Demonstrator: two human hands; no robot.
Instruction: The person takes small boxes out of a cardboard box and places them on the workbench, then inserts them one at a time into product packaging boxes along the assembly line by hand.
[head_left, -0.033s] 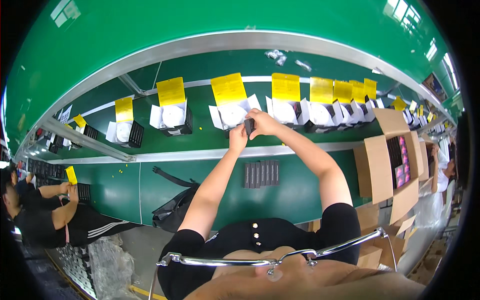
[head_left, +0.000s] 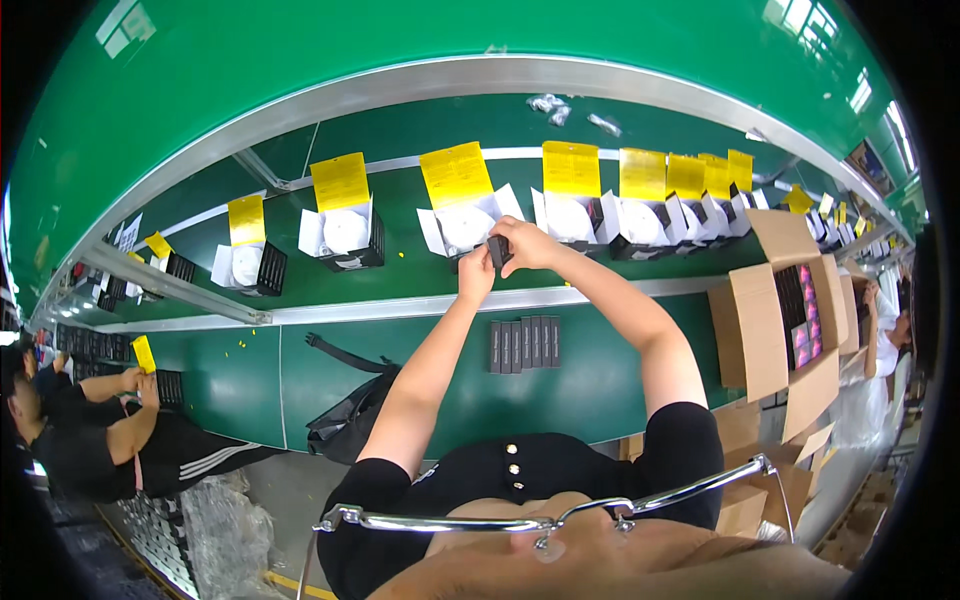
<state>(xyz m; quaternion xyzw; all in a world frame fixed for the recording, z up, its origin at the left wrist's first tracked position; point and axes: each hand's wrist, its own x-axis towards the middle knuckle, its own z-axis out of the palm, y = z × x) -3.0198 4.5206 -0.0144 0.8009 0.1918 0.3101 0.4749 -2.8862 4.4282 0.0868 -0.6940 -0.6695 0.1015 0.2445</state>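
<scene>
Both my hands are raised together over the front edge of an open carton (head_left: pixel 430 233) with white side flaps and a yellow lid. A round white item (head_left: pixel 466 228) lies inside it. Between my fingers is a small black box (head_left: pixel 499 254), stood on end. My right hand (head_left: pixel 530 246) wraps it from the right side. From the left, my left hand (head_left: pixel 476 274) has its fingers closed against it; its fingertips are partly hidden. Closer to me, a row of several similar slim black boxes (head_left: pixel 525 344) lies on the green bench (head_left: pixel 585 385).
More open cartons with yellow lids (head_left: pixel 570 170) line the raised strip on both sides. A large cardboard box (head_left: pixel 755 335) holding packages stands right. A black strapped bag (head_left: pixel 350 415) lies left of my left arm. Another person (head_left: pixel 85 435) works at far left; one more is far right.
</scene>
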